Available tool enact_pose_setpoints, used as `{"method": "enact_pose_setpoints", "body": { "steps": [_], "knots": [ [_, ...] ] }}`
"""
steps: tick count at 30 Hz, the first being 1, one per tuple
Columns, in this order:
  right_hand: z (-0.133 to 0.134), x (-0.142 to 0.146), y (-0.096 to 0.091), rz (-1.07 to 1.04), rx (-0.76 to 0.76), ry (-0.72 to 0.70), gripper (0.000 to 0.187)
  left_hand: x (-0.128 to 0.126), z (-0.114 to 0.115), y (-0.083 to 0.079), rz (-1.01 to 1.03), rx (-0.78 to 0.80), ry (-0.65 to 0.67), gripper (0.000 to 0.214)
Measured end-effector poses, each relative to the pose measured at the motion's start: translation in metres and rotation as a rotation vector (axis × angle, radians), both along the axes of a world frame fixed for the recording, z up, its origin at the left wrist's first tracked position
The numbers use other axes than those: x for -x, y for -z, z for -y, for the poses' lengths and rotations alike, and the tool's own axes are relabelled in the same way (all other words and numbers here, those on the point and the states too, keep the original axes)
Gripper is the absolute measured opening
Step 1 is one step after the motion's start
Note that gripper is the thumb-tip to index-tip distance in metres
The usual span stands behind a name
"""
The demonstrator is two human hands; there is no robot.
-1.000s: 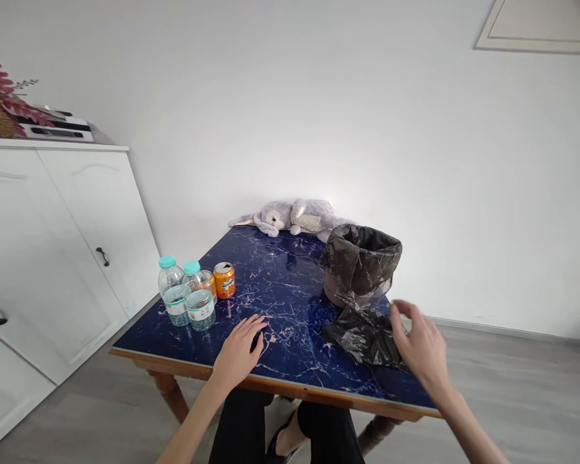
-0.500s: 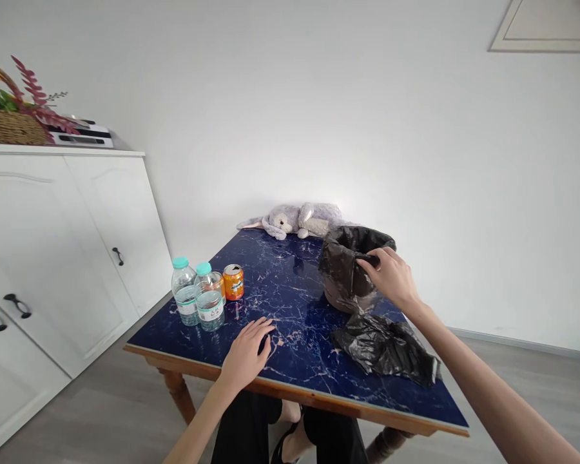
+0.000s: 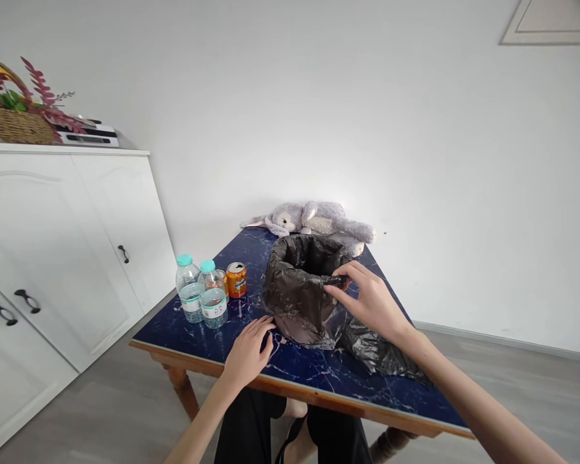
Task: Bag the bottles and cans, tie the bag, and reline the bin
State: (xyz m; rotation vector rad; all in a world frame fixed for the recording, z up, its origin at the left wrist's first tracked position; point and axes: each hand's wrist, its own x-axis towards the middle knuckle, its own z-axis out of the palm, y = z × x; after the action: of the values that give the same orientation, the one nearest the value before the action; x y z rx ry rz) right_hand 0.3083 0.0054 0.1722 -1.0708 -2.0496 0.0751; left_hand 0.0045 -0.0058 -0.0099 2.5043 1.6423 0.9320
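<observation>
A trash can lined with a black plastic bag (image 3: 294,293) stands upright on the dark blue marbled table (image 3: 304,374). My right hand (image 3: 367,299) pinches the lined rim on its near right side. My left hand (image 3: 249,348) rests on the tabletop near the front edge, fingers stretched out, just left of the can's base. A crumpled black plastic bag (image 3: 381,351) lies right of the can, partly behind my right forearm. Left of my left hand are two water bottles (image 3: 213,299) with teal caps and an orange soda can (image 3: 236,281); another orange can (image 3: 223,278) is mostly hidden behind the bottles.
At the table's far end a grey plush rabbit (image 3: 309,219) lies against the white wall. A white cabinet (image 3: 106,258) stands on the left, with a wicker flower basket (image 3: 19,122) on top. My legs are under the front edge.
My right hand has pulled the lined trash can left and nearer to me, towards the table's middle. More of the plush rabbit shows. My left hand has stayed on the table.
</observation>
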Motion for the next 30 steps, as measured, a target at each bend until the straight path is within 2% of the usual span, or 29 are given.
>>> {"method": "enact_pose_setpoints", "body": {
  "steps": [3, 6, 8, 10, 14, 16, 18, 22, 24, 26, 28, 30],
  "knots": [
    [0.008, 0.000, 0.003, -0.046, -0.002, -0.023, 0.030, 0.000, 0.001, -0.001, 0.034, -0.015, 0.005, 0.026],
    [0.015, -0.003, 0.020, -0.243, -0.037, 0.004, 0.029, 0.000, 0.001, -0.003, 0.071, -0.010, 0.015, 0.026],
    [0.020, -0.007, 0.043, -0.441, 0.002, 0.061, 0.032, -0.001, 0.002, -0.004, 0.104, -0.002, 0.016, 0.026],
    [0.022, -0.012, 0.073, -0.598, 0.149, 0.094, 0.036, 0.000, 0.004, -0.007, 0.150, -0.009, 0.024, 0.026],
    [0.017, -0.025, 0.140, -0.715, 0.413, 0.025, 0.043, 0.003, 0.019, -0.019, 0.223, -0.127, 0.018, 0.025],
    [0.012, -0.032, 0.167, -0.686, 0.517, -0.015, 0.048, 0.007, 0.029, -0.032, 0.209, -0.249, -0.008, 0.022],
    [0.007, -0.038, 0.186, -0.636, 0.578, -0.027, 0.052, 0.014, 0.037, -0.052, 0.164, -0.415, -0.071, 0.019],
    [0.004, -0.045, 0.201, -0.596, 0.586, -0.012, 0.056, 0.033, 0.032, -0.107, 0.059, -0.704, -0.314, 0.030],
    [0.005, -0.046, 0.201, -0.603, 0.577, -0.021, 0.057, 0.045, 0.020, -0.134, 0.007, -0.715, -0.385, 0.038],
    [0.006, -0.047, 0.201, -0.622, 0.570, -0.031, 0.057, 0.057, 0.006, -0.154, -0.068, -0.661, -0.413, 0.043],
    [0.006, -0.048, 0.201, -0.641, 0.566, -0.032, 0.058, 0.068, -0.006, -0.164, -0.157, -0.589, -0.406, 0.040],
    [0.006, -0.048, 0.202, -0.638, 0.567, -0.028, 0.058, 0.076, -0.012, -0.166, -0.220, -0.528, -0.368, 0.032]
  ]
}}
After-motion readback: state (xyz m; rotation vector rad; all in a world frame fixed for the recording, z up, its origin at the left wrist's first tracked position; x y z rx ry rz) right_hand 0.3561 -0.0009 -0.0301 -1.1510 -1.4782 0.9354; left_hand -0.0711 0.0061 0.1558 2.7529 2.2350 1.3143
